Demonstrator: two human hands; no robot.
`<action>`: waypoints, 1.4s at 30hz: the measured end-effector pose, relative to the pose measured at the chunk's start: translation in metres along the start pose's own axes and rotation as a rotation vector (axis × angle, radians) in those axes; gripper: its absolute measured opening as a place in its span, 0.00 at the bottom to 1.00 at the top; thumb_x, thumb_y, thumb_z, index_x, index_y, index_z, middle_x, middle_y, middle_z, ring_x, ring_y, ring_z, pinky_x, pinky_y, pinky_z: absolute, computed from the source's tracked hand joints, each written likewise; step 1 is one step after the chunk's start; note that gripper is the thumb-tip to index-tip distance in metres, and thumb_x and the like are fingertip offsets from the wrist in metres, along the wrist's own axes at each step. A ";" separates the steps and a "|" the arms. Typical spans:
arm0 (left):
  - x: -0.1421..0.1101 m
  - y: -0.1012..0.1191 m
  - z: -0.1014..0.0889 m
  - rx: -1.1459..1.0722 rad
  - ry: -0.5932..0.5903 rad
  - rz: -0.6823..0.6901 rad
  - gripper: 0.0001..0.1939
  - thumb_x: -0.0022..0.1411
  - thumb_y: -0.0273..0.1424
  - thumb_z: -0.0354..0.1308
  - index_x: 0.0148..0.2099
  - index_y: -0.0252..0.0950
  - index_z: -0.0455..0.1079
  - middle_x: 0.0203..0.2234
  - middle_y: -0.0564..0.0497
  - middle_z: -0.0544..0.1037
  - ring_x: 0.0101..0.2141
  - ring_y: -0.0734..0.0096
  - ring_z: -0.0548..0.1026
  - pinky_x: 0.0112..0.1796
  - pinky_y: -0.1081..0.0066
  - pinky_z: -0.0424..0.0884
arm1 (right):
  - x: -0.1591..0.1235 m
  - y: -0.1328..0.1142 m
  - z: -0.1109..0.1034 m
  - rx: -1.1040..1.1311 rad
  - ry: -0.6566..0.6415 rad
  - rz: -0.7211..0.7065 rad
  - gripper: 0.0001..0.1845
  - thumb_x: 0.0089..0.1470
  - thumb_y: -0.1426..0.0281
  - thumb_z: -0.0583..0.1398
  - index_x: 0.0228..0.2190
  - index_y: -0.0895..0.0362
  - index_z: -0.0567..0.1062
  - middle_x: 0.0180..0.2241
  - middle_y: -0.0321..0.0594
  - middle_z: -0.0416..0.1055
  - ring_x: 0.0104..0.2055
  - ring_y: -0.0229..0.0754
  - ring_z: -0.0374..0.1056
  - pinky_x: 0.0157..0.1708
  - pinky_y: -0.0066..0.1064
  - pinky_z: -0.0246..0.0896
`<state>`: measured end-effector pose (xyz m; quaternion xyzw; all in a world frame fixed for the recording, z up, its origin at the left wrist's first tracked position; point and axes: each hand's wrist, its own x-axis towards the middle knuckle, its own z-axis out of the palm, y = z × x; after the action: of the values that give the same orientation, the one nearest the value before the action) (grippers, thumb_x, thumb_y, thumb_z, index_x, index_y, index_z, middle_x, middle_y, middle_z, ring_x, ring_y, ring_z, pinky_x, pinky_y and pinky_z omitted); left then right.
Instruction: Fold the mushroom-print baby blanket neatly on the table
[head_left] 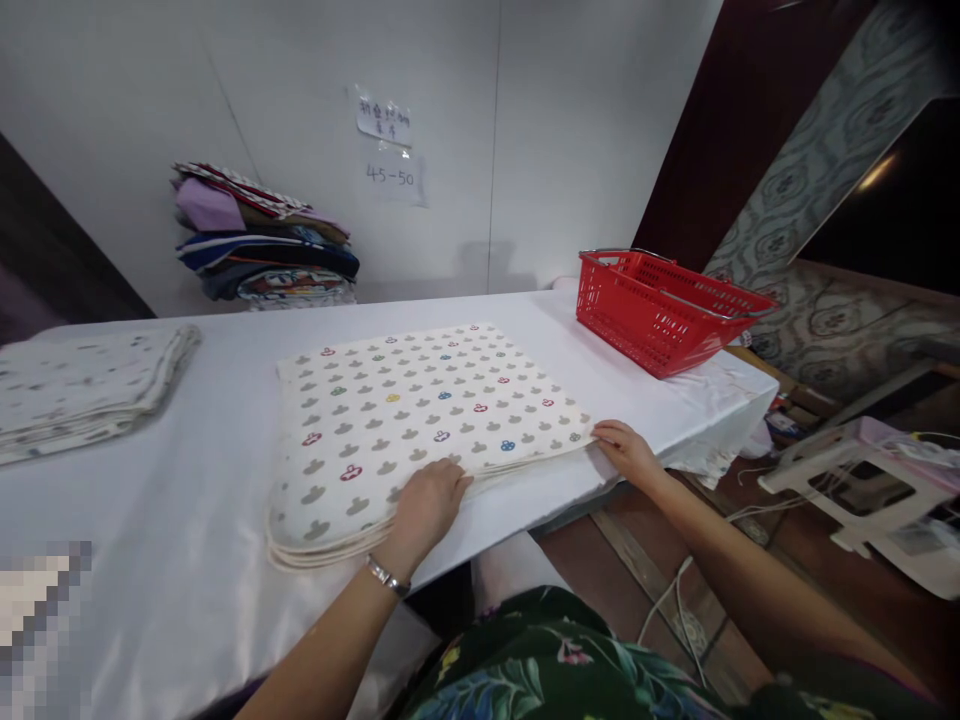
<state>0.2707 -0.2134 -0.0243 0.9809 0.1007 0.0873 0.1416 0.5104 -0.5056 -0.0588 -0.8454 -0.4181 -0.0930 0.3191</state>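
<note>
A folded cream cloth [420,400] with grey, red, blue and yellow mushroom-like prints lies flat on the table, its several layers showing along the near edge. My left hand [431,500], with a metal bracelet on the wrist, is closed on the middle of that near edge, and its thumb is partly hidden. At the near right corner, my right hand [624,450] pinches the same cloth between thumb and fingers. Farther left lies a second folded stack of white printed cloth [82,380], untouched by either hand.
White cloth covers the table [187,560]. A red plastic basket [660,310] stands at its back right. Folded fabrics [262,240] are piled by the wall at back left, below and left of paper notes [390,180]. A white plastic stool [870,490] and cables lie right.
</note>
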 end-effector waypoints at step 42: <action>-0.004 -0.008 0.009 -0.019 0.084 0.077 0.14 0.65 0.35 0.45 0.33 0.35 0.67 0.31 0.49 0.72 0.33 0.67 0.70 0.37 0.67 0.65 | 0.005 -0.020 0.002 -0.411 -0.042 0.064 0.06 0.55 0.69 0.54 0.31 0.54 0.71 0.35 0.39 0.68 0.39 0.40 0.64 0.34 0.29 0.58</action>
<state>0.2673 -0.2093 -0.0355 0.9782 0.0681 0.1348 0.1428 0.4976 -0.4920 -0.0488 -0.9073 -0.3697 -0.1486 0.1340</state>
